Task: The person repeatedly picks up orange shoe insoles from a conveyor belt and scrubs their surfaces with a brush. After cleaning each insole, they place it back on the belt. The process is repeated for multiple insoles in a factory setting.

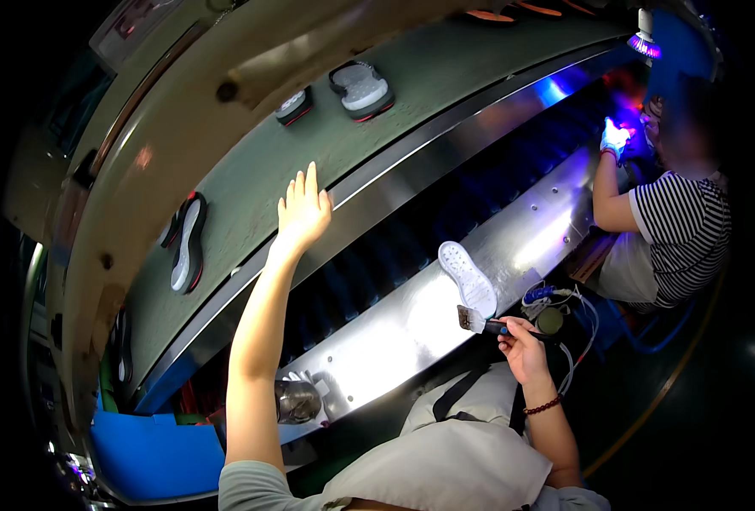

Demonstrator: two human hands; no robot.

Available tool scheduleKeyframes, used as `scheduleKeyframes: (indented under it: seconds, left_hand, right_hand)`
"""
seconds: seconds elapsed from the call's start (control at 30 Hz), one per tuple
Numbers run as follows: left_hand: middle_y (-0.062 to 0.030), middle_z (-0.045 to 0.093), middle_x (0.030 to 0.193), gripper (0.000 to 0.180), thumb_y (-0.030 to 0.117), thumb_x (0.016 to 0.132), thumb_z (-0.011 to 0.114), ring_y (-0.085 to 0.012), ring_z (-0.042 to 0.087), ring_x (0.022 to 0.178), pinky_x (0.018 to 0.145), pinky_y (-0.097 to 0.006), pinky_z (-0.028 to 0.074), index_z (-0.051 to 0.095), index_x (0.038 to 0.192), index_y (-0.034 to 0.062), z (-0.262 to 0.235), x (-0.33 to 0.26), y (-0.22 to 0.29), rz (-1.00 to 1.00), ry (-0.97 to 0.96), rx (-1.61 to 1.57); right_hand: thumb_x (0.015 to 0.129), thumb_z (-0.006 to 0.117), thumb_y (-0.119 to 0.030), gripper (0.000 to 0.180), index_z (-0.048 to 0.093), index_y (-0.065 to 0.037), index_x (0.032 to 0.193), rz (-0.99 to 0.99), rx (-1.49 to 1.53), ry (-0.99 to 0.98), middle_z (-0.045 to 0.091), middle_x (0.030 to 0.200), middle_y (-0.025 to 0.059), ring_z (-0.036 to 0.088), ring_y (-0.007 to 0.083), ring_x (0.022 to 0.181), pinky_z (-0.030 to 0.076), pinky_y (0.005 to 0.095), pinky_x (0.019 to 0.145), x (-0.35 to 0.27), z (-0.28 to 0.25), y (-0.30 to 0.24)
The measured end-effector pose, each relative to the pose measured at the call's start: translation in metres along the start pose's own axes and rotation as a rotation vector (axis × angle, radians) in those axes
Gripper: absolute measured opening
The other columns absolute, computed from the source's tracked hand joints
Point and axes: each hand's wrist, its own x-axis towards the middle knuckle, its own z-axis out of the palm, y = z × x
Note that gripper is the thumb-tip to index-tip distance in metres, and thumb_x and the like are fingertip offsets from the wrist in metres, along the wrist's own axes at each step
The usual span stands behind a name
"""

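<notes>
My left hand (303,214) reaches out over the near edge of the green conveyor belt (258,183), fingers stretched and holding nothing. In my right hand (524,347) is a brush (484,324) with a dark handle, its flat bristle end pointing left. Just beyond the brush a white shoe sole (469,277) lies on the metal shelf (386,353), its surface dotted with small marks. On the belt, a grey-and-black shoe sole with red trim (362,90) sits beyond my left hand, beside a smaller-looking one (293,106). Another such sole (189,243) lies to the left.
A metal cup-like container (297,401) stands at the shelf's left end. A blue bin (158,456) is at lower left. At right a co-worker in a striped shirt (682,226) works under a purple lamp (644,43). Cables (577,319) hang beside my right hand.
</notes>
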Motion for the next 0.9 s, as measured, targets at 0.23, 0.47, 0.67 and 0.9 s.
scheduleKeyframes:
  seconds: [0.23, 0.47, 0.67, 0.9]
  left_hand:
    - [-0.0260, 0.028, 0.133, 0.064, 0.014, 0.076, 0.054, -0.0379, 0.031, 0.122, 0.102, -0.040, 0.026, 0.026, 0.133, 0.0050, -0.005, 0.080, 0.108, 0.518, 0.183, -0.266]
    - [-0.0225, 0.018, 0.139, 0.062, 0.038, 0.086, 0.042, -0.0344, 0.021, 0.129, 0.105, -0.039, 0.020, 0.024, 0.134, 0.0028, 0.046, 0.213, 0.215, 0.445, -0.069, -0.295]
    - [-0.0194, 0.016, 0.141, 0.078, 0.058, 0.083, 0.033, -0.0317, 0.018, 0.130, 0.106, -0.039, 0.014, 0.021, 0.135, 0.0005, 0.103, 0.317, 0.274, 0.309, -0.070, -0.224]
    - [-0.0193, 0.016, 0.141, 0.083, 0.058, 0.081, 0.040, -0.0298, 0.018, 0.131, 0.106, -0.038, 0.013, 0.016, 0.136, 0.0018, 0.132, 0.409, 0.355, 0.439, 0.009, -0.298]
  right_hand:
    - [0.083, 0.055, -0.010, 0.010, 0.059, -0.003, 0.089, 0.015, -0.014, -0.058, 0.063, 0.088, 0.0074, 0.054, 0.0093, 0.066, 0.044, 0.0208, 0.059, 0.067, 0.000, -0.034]
    - [0.085, 0.054, -0.011, 0.012, 0.059, -0.001, 0.088, 0.056, -0.122, -0.109, 0.062, 0.092, 0.0078, 0.051, 0.0083, 0.070, 0.041, 0.0201, 0.061, 0.111, 0.005, -0.064]
    - [0.085, 0.056, -0.011, 0.015, 0.061, -0.002, 0.095, 0.039, -0.216, -0.043, 0.062, 0.085, 0.0038, 0.054, 0.0067, 0.070, 0.043, 0.0189, 0.061, 0.131, -0.028, -0.085]
    - [0.081, 0.060, -0.015, 0.016, 0.063, -0.003, 0.092, -0.003, -0.171, 0.164, 0.061, 0.078, 0.0013, 0.049, 0.0057, 0.063, 0.039, 0.0182, 0.057, 0.163, -0.051, -0.101]
